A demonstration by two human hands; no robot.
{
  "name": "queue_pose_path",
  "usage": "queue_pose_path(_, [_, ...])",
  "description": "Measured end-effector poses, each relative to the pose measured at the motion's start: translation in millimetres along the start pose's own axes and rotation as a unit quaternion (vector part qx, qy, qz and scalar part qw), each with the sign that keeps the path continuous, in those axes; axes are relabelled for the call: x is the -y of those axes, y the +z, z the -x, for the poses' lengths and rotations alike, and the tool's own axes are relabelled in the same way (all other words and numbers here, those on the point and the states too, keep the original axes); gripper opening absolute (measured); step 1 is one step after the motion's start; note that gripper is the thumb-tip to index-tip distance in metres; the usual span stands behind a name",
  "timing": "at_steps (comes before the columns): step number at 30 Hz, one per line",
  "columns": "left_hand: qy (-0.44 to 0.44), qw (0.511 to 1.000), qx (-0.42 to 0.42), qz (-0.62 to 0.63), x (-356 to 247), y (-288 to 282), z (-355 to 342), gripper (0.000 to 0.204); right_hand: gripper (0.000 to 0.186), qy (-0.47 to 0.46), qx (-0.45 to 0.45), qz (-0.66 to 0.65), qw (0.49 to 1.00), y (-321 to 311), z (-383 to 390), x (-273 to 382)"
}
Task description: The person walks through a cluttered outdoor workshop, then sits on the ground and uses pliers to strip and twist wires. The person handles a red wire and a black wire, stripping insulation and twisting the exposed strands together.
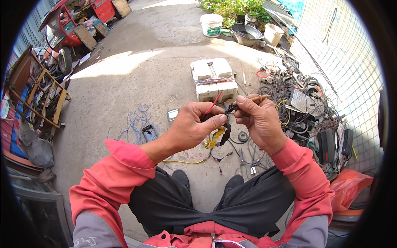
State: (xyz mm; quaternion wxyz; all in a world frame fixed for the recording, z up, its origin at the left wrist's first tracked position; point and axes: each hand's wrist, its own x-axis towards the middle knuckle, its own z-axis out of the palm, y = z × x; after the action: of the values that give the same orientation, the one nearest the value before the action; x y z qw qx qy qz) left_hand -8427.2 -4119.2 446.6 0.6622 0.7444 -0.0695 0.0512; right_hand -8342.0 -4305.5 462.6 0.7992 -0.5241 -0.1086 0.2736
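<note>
The left hand is closed, with thumb and fingers clamped on a red wire; its free end points upward. The right hand is closed on a brown rod-shaped piece that projects above the thumb. A dark piece sits between the two sets of fingertips; its exact joint is hidden. The work is held above the middle of the concrete ground. A yellow-and-black strip hangs below the left hand.

On the ground, near its right edge, lies a large cable pile. A white foam block stands beyond the hands. Left of the block are a meter, a blue wire tangle and a small grey box. A tape roll and pliers lie below the right hand. A white bucket stands toward the far edge.
</note>
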Motion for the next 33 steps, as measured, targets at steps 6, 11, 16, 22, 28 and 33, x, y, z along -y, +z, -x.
queue_pose_path(6, [-0.017, 1.0, -0.021, 0.016, -4, 3, 0, 0.025, 0.014, -0.011, 0.003, -0.021, 1.0, -3, -2, -2])
queue_pose_path(11, [-0.037, 0.999, -0.008, 0.003, -5, 1, 0, 0.033, 0.014, -0.009, 0.005, -0.031, 0.999, -1, -1, 0])
queue_pose_path(16, [-0.039, 0.999, -0.012, 0.035, -7, 2, -1, 0.037, 0.014, -0.005, 0.009, -0.035, 0.999, -1, -1, -2])
queue_pose_path(22, [-0.045, 0.997, -0.026, 0.054, -3, 2, -2, 0.038, 0.015, 0.028, 0.02, -0.061, 0.998, -3, -2, -3])
queue_pose_path(28, [-0.032, 0.998, -0.025, 0.047, -8, 3, -1, 0.042, 0.014, 0.044, 0.033, -0.093, 0.994, -8, -5, -7])
queue_pose_path(33, [-0.007, 0.998, -0.031, 0.045, -10, 4, -1, 0.042, 0.012, 0.059, 0.046, -0.123, 0.99, -6, -4, -6])
